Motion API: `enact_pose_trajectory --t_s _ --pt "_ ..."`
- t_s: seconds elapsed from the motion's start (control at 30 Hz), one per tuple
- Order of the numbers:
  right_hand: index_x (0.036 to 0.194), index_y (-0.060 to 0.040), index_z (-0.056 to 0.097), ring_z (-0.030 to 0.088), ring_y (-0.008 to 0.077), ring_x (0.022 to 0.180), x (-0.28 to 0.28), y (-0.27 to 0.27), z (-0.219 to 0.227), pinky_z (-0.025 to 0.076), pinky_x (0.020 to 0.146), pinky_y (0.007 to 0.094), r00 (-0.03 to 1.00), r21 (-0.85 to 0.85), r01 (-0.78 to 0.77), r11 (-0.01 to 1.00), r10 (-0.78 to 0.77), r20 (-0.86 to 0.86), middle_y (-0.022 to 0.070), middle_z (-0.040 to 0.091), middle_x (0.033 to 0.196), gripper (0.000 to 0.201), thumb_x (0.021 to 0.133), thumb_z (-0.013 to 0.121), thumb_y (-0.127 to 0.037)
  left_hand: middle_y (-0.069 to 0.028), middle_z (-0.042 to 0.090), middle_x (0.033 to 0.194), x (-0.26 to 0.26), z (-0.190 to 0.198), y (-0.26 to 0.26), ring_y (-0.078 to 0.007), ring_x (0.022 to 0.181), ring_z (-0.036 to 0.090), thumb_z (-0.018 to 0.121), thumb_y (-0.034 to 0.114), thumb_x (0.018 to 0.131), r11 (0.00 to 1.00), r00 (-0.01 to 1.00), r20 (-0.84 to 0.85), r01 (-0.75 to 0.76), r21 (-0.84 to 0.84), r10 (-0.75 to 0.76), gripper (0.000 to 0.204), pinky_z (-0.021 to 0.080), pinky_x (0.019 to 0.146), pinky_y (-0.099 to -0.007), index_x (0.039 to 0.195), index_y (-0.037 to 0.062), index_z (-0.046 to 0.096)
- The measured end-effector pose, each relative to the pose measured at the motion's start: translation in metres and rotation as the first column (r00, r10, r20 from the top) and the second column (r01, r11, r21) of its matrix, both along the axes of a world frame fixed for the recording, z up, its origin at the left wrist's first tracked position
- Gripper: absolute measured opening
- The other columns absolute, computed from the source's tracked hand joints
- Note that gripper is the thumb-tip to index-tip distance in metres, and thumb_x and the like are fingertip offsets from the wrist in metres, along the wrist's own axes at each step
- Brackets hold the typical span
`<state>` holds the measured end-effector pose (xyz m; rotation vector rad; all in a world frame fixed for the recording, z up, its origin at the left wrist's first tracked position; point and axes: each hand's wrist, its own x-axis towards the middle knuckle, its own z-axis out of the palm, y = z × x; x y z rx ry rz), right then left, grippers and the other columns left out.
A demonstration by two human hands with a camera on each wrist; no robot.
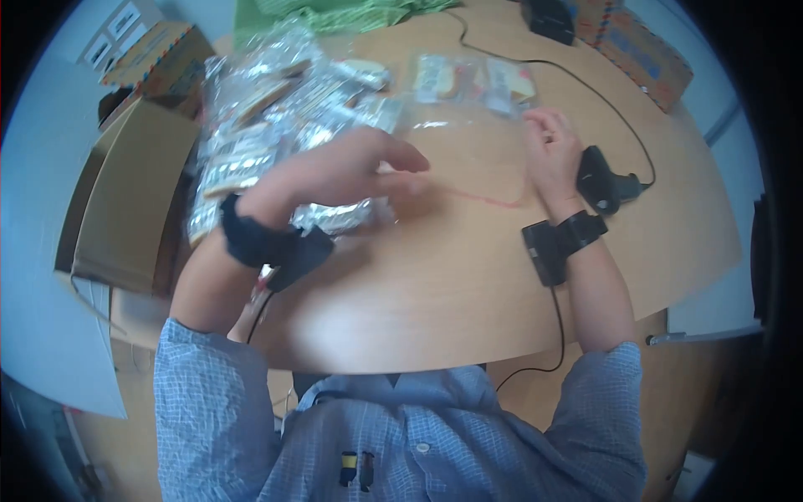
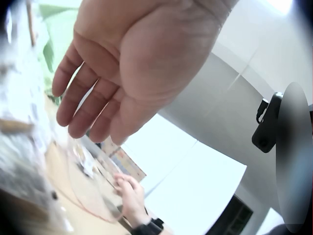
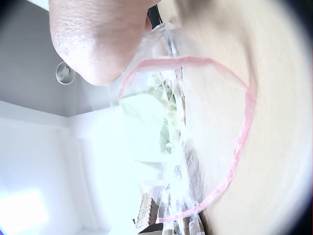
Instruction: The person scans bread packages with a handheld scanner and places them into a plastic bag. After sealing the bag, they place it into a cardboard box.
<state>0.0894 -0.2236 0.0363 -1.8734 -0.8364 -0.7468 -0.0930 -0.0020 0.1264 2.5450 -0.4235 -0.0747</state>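
My right hand [image 1: 554, 155] pinches the edge of a clear zip bag [image 1: 473, 155] that lies toward the middle of the table. The bag's pink zip strip [image 3: 239, 142] forms a wide loop at its open mouth in the right wrist view. Two wrapped packets with pale contents, such as the packet [image 1: 437, 79], lie inside its far end. My left hand [image 1: 355, 163] hovers between the bag's mouth and a heap of similar clear-wrapped packets [image 1: 276, 109]. Its fingers [image 2: 73, 98] are extended and hold nothing in the left wrist view.
Left of the heap stands an open cardboard box [image 1: 130, 192]. Behind the heap is a green cloth-like container [image 1: 335, 15]. A black handheld device [image 1: 606, 180] with a cable lies beside my right wrist. Printed cardboard boxes [image 1: 640, 58] stand at the far right.
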Motion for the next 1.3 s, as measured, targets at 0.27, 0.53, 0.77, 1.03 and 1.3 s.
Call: enact_pose_trajectory --t_s 0.27,0.53,0.77,1.03,1.3 --pt "0.093 -0.0066 0.059 0.058 0.0146 0.075 0.011 0.001 -0.013 0.046 0.068 0.0252 0.99 0.084 -0.056 0.995 0.067 -0.128 0.0051 0.06 0.086 0.011 0.083 0.056 -0.011 -0.0063 0.063 0.076 -0.15 0.002 0.063 -0.0134 0.071 0.058 0.066 0.01 0.077 0.789 0.735 0.31 -0.608 -0.092 0.603 0.012 0.046 0.066 -0.0279 0.083 0.0002 0.063" --pt "0.093 -0.0017 0.054 0.053 0.0102 0.079 0.007 -0.003 -0.013 0.044 0.071 0.0231 0.977 0.052 -0.093 0.994 0.101 -0.186 0.0028 0.056 0.084 0.011 0.085 0.055 -0.009 -0.0168 0.039 0.13 -0.221 -0.058 0.032 -0.0332 0.118 0.041 0.077 0.026 0.062 0.754 0.748 0.221 -0.653 0.07 0.626 0.07 0.038 0.095 -0.0388 0.125 0.0132 0.047" --pt "0.093 -0.0013 0.055 0.052 0.0088 0.078 0.004 0.0 -0.011 0.044 0.069 0.0224 0.971 0.034 -0.1 0.994 0.105 -0.215 0.0026 0.056 0.086 0.01 0.085 0.054 -0.007 -0.0136 0.042 0.127 -0.205 -0.053 0.027 -0.032 0.116 0.042 0.071 0.018 0.069 0.652 0.729 0.315 -0.684 0.326 0.608 0.058 0.037 0.094 -0.0385 0.123 0.0177 0.049" --pt "0.093 -0.0009 0.055 0.052 0.009 0.081 -0.001 0.001 -0.006 0.045 0.071 0.0221 0.97 0.048 -0.098 0.994 0.106 -0.22 0.0022 0.056 0.086 0.012 0.084 0.055 -0.008 -0.0095 0.055 0.103 -0.197 -0.049 0.034 -0.026 0.093 0.054 0.059 -0.002 0.072 0.712 0.631 0.683 -0.664 0.228 0.369 0.032 0.044 0.079 -0.0354 0.102 0.0094 0.063" --pt "0.089 -0.0013 0.057 0.054 0.0097 0.079 0.002 0.003 -0.01 0.046 0.071 0.0239 0.961 0.115 -0.13 0.985 0.154 -0.231 0.0028 0.058 0.083 0.01 0.083 0.055 -0.01 -0.0096 0.06 0.1 -0.188 -0.052 0.032 -0.0247 0.093 0.058 0.067 -0.003 0.065 0.883 0.802 0.469 -0.46 0.089 0.37 0.03 0.047 0.08 -0.0331 0.095 0.0049 0.064"
